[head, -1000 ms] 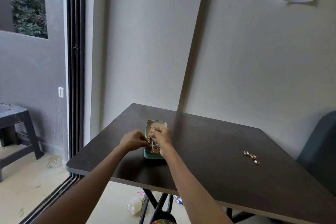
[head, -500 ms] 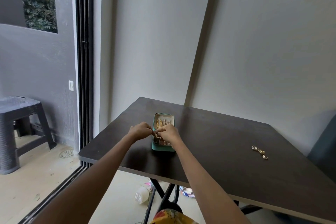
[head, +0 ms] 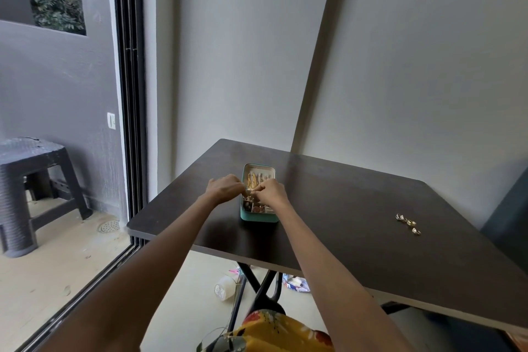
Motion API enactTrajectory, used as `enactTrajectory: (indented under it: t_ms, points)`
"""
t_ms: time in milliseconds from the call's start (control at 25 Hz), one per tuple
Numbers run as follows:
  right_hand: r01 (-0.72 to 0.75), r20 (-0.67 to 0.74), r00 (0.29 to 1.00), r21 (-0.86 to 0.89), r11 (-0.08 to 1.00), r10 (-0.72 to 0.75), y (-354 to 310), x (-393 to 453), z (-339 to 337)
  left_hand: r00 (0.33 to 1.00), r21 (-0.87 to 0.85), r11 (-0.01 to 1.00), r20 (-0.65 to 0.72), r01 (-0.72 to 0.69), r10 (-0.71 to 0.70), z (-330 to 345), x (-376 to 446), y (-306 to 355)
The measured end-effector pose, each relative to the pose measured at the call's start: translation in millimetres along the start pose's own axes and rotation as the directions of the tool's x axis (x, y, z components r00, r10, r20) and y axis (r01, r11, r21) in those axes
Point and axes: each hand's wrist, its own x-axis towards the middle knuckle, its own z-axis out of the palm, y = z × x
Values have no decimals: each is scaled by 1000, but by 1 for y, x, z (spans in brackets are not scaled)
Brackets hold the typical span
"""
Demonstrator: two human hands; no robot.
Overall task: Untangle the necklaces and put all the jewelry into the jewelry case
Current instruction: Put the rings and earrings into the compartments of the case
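Your two bare arms reach from the bottom of the frame toward the centre, where a small teal jewelry case [head: 258,217] sits open on a dark square table [head: 357,208]. Your left hand [head: 225,187] hovers at the case's left rim and your right hand [head: 271,193] is over its middle; the fingertips of both meet above the case, curled and pinching a small piece of jewelry [head: 251,191] between them, too small to tell exactly what kind. In the far half of the case lie gold chains [head: 253,178], and the near half shows small compartments with dark and light pieces that cannot be made out. Toward the right of the frame, well apart from the case, a short row of gold rings [head: 408,223] lies loose on the tabletop. At the left edge, beyond a black sliding door track [head: 128,94], a dark plastic stool [head: 31,168] stands on a pale floor. Below the table, near the bottom centre, a yellow floral garment [head: 274,334] shows.
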Motion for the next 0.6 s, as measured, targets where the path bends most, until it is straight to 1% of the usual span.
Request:
enactTrajectory:
  t_ms: [80, 200, 240, 360, 480, 600]
  points:
    - [-14, -62, 998, 71, 997, 19, 4, 0, -7, 999, -31, 999, -16, -28, 28, -1, -1, 7]
    - [-37, -167, 982, 303, 952, 92, 19, -1, -24, 991, -88, 988, -64, -127, 122, 6, 0, 26]
    - [-51, -198, 972, 334, 941, 123, 28, -3, -30, 983, -122, 977, -91, -172, 162, 11, 1, 37]
    - [-121, -270, 939, 326, 938, 215, 67, -10, -48, 948, -290, 903, -130, -318, 292, 39, 7, 80]
    - [-180, -358, 896, 248, 952, 263, 114, -24, -64, 929, -375, 851, -99, -367, 356, 85, 8, 129]
    - [-238, -463, 828, 220, 946, 316, 171, -45, -89, 909, -423, 814, -63, -398, 412, 146, 10, 182]
